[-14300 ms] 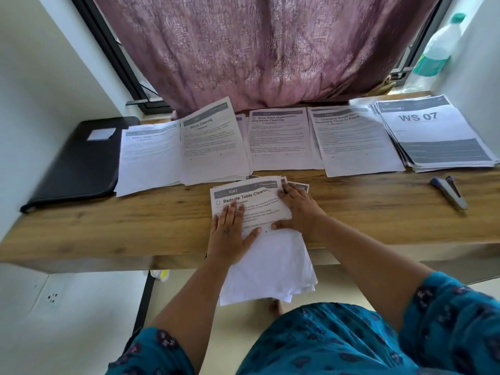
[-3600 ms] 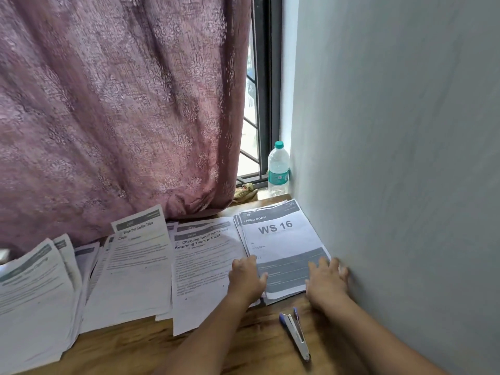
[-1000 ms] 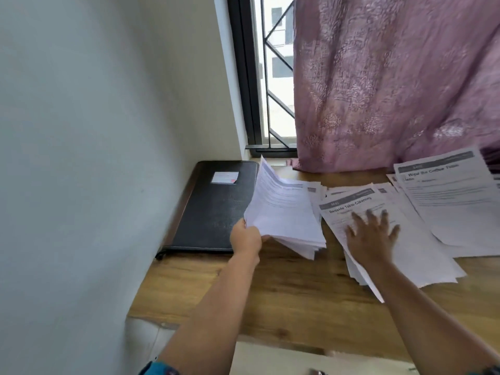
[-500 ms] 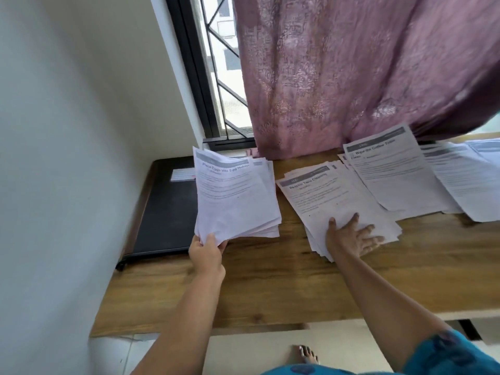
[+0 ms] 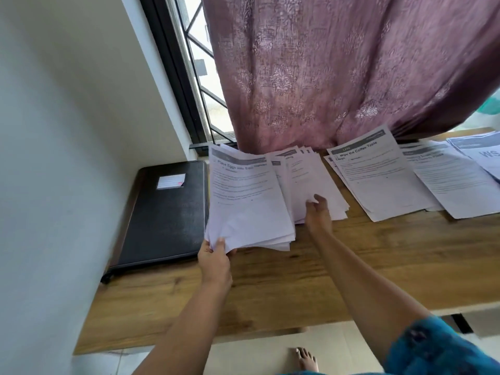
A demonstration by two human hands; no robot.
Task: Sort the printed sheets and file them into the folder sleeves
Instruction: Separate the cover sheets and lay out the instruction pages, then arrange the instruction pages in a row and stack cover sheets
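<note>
**Papers being gathered into one pile**

Papers fill the left hand. It pinches the near corner of a thick stack, which lies tilted with its near edge lifted off the worktop. A moment ago this stack was held up away from the next pile. Now it lies over that pile's left side. The right hand was pressing flat on that pile. Now its fingers curl at the pile's near edge, but I cannot tell if they grip it. It looks like the two piles are being joined, so sorting is not done.

The top sheet reads "Place Eggs into" and then blurs. A sheet further right reads "Wipe the Coffee Table Clean". At the far right, "WS" shows.

The black folder lies closed just left of the stack, with a small label.
</note>
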